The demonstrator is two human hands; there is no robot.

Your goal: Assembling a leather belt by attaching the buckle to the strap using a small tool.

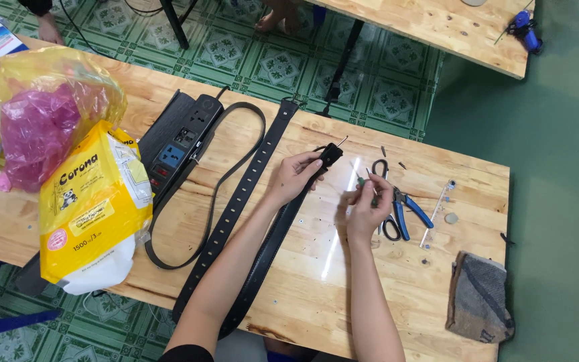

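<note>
Holding a black belt's (249, 201) end, the left hand (294, 175) has its fingers closed around it over the tabletop (303, 295). The right hand (368, 204) pinches a small green-tipped tool. Scissors (384, 201), blue pliers (407, 211) and loose bits lie just beside; a power strip (179, 141) and bags sit well left.

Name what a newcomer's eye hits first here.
The long black belt snakes across the table, its end pinched in the left hand. The right hand holds a small tool just left of the blue pliers. A bright yellow bag sits at the left edge.
</note>
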